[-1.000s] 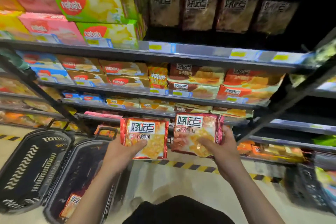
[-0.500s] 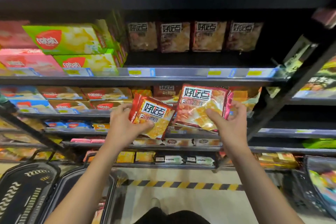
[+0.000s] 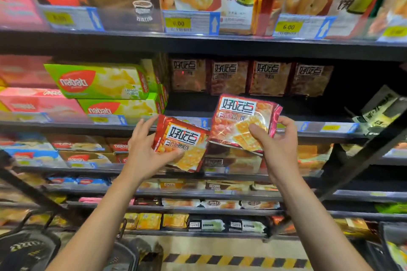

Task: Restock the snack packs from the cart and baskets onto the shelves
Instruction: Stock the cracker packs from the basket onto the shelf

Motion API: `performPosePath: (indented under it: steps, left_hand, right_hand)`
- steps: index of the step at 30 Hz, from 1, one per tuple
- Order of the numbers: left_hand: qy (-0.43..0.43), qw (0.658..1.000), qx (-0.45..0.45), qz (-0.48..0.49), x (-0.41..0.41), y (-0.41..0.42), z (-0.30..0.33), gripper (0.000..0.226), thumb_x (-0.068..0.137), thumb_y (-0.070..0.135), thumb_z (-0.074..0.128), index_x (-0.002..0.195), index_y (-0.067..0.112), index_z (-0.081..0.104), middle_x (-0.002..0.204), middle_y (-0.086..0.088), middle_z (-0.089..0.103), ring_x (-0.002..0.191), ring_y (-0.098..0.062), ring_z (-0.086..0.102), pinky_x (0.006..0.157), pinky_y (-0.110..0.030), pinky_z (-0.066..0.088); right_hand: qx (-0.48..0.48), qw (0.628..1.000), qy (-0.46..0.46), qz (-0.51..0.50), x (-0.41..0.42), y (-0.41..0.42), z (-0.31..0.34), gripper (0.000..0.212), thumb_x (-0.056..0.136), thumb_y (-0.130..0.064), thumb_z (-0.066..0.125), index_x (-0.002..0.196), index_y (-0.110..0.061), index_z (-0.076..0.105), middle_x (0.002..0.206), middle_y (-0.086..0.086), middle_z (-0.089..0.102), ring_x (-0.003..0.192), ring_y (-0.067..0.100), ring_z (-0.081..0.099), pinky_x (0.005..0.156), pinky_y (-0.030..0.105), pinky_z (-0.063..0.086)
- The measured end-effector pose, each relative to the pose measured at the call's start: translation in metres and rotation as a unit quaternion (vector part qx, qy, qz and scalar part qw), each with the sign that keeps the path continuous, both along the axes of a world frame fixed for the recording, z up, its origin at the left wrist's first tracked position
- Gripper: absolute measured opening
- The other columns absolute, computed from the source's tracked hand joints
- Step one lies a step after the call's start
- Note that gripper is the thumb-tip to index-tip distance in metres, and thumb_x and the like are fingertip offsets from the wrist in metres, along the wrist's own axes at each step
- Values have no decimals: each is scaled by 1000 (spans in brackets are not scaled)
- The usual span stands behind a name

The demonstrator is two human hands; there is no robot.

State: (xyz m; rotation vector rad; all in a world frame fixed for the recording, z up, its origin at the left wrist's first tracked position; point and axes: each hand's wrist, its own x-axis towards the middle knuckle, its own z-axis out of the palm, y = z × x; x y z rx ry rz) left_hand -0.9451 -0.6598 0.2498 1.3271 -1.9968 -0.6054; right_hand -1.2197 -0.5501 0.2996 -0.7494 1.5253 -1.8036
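Note:
My left hand (image 3: 144,152) grips a red cracker pack (image 3: 184,141) by its left side, tilted, in front of the shelf edge. My right hand (image 3: 276,145) holds a pinkish-red cracker pack (image 3: 240,116) of the same brand, thumb across its front, raised slightly higher and to the right. Both packs hover just before a dark shelf (image 3: 253,105) whose back row holds several matching brown packs (image 3: 229,77); the front of that shelf is bare.
Green Nabati boxes (image 3: 97,81) are stacked left of the bare gap. Price rails (image 3: 330,127) run along each shelf edge. A black slanted bar (image 3: 361,160) crosses at the right. Black baskets (image 3: 26,251) sit at the lower left, and another basket (image 3: 392,248) at the lower right.
Both hands have lifted the two packs upward from basket height to the level of the shelf with the matching packs, and my view has tilted up.

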Motion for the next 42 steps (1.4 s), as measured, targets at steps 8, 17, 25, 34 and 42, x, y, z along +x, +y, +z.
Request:
performPosePath:
  steps: [8,17,25,34,42]
  left_hand:
    - [22,1000,-1,-1,18,-18,-2,50,58,83,62,94,48,65,158,11,37,147,-16,20,120,-58,19]
    - [55,998,22,-29,22,-22,-9,36,59,85,65,82,57,65,145,50,17,143,-2,13,121,-52,17]
    - [36,998,34,-36,23,-21,-2,40,59,88,64,87,59,67,138,60,6,143,-1,12,122,-55,15]
    - [32,997,58,-51,27,-22,3,40,58,85,64,85,56,64,136,62,4,139,4,10,121,-52,16]
    - [32,994,88,-49,28,-22,9,40,56,86,63,83,57,66,134,64,5,138,3,13,121,-54,18]
  right_hand:
    - [5,999,40,-24,18,-52,18,52,84,-13,84,121,-24,49,98,0,76,94,17,75,95,45,59]
    - [72,988,130,-34,47,-111,40,55,83,-27,85,119,-24,43,104,-7,65,88,9,70,74,26,59]
    - [241,946,209,51,57,-167,37,42,92,-30,75,109,-20,37,107,3,53,95,19,54,81,31,48]
    - [282,884,343,149,59,-179,33,48,91,-55,70,125,-25,54,113,-3,62,94,15,62,68,28,49]
    - [250,776,562,138,49,-156,16,47,98,-57,57,122,-18,68,117,1,72,101,19,66,80,36,56]
